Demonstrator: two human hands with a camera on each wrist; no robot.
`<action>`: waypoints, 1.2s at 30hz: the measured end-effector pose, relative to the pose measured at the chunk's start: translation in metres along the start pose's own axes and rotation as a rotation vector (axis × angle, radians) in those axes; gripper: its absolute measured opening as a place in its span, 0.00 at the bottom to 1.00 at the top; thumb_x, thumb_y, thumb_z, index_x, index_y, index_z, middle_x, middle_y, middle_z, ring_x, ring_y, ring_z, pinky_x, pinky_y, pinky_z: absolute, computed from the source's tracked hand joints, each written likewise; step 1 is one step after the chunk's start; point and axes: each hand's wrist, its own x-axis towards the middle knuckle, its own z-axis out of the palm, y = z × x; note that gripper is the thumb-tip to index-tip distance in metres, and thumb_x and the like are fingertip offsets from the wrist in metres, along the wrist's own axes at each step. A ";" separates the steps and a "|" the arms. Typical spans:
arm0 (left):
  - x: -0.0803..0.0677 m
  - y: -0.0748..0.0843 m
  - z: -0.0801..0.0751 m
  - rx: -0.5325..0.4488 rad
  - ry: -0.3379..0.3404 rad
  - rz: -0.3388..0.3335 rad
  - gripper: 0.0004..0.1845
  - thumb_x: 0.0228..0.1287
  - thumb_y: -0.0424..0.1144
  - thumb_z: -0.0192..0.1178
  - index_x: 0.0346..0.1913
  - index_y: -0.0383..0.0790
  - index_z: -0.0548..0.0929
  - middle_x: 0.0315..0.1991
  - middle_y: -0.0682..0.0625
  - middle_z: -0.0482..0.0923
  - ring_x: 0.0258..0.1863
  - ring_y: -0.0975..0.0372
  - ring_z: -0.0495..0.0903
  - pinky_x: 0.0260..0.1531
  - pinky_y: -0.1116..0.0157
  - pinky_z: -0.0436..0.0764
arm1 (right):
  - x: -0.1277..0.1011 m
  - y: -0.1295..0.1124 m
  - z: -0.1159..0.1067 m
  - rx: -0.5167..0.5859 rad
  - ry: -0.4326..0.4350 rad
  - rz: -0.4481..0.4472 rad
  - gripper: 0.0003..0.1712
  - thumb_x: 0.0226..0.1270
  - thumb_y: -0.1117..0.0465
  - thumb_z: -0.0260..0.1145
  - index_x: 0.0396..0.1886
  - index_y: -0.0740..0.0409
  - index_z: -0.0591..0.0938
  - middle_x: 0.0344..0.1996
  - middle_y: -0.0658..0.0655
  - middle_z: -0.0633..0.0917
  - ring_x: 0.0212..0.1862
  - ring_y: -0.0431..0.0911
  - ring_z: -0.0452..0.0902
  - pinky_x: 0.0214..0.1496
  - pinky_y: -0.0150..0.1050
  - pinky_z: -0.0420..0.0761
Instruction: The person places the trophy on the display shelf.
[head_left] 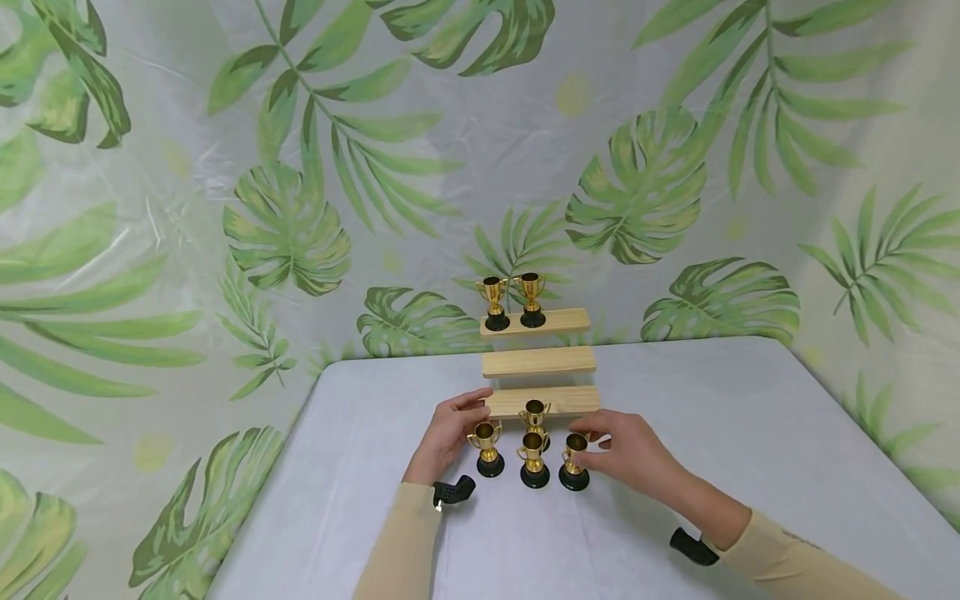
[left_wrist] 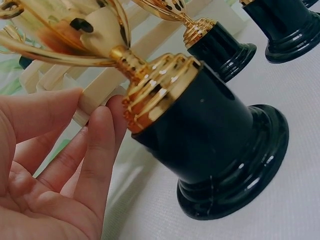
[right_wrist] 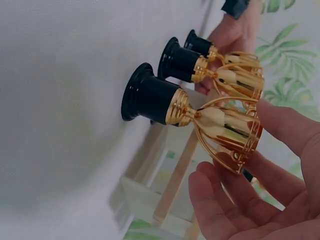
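Six small trophies, each a shiny gold two-handled cup on a ribbed gold collar and a glossy black bell-shaped base. Four stand on the table in front of a pale wood stepped shelf: a left cup, a middle cup, a right cup and a back cup just before the lowest step. Two more, the top cups, stand side by side at the left end of the highest step.

The left hand sits beside the left cup, fingers loosely spread; the left wrist view shows fingertips near the gold collar, but whether they touch it I cannot tell. The right hand is at the right cup, thumb and fingers lightly cupped round the bowl; the right wrist view shows the fingers relaxed about the handles, not clamped.

The table wears a white, finely woven cloth. Behind and to both sides hangs a glossy, creased backdrop printed with green palm and monstera leaves.

Only the head view gives the whole layout and the upper steps. The wrist views add the ridged collars, reflections in the gold and the stepped rim of the black bases
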 end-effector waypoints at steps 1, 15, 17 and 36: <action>0.000 0.000 0.000 0.003 -0.001 0.000 0.22 0.64 0.32 0.68 0.62 0.39 0.83 0.50 0.43 0.82 0.43 0.60 0.83 0.41 0.67 0.82 | 0.000 0.000 0.001 0.001 0.003 0.000 0.21 0.56 0.54 0.80 0.50 0.47 0.88 0.45 0.42 0.86 0.45 0.45 0.81 0.45 0.43 0.84; 0.001 -0.001 0.002 0.010 0.004 -0.017 0.22 0.64 0.33 0.68 0.62 0.40 0.83 0.50 0.44 0.83 0.46 0.58 0.83 0.44 0.65 0.82 | -0.001 0.010 0.008 0.045 0.021 -0.018 0.19 0.55 0.57 0.80 0.48 0.48 0.89 0.40 0.41 0.85 0.41 0.41 0.82 0.41 0.31 0.83; 0.001 -0.001 0.002 0.010 0.004 -0.019 0.22 0.64 0.33 0.68 0.62 0.40 0.83 0.50 0.44 0.82 0.46 0.58 0.83 0.44 0.65 0.82 | -0.001 0.011 0.009 0.064 0.026 -0.021 0.19 0.55 0.57 0.80 0.48 0.49 0.89 0.39 0.41 0.84 0.40 0.41 0.82 0.41 0.30 0.83; 0.001 0.000 -0.002 0.014 0.004 -0.015 0.21 0.64 0.33 0.68 0.61 0.42 0.84 0.51 0.43 0.81 0.48 0.57 0.82 0.45 0.64 0.81 | 0.001 0.016 0.013 0.082 0.055 -0.048 0.19 0.51 0.56 0.82 0.45 0.52 0.90 0.31 0.40 0.82 0.36 0.39 0.83 0.37 0.30 0.83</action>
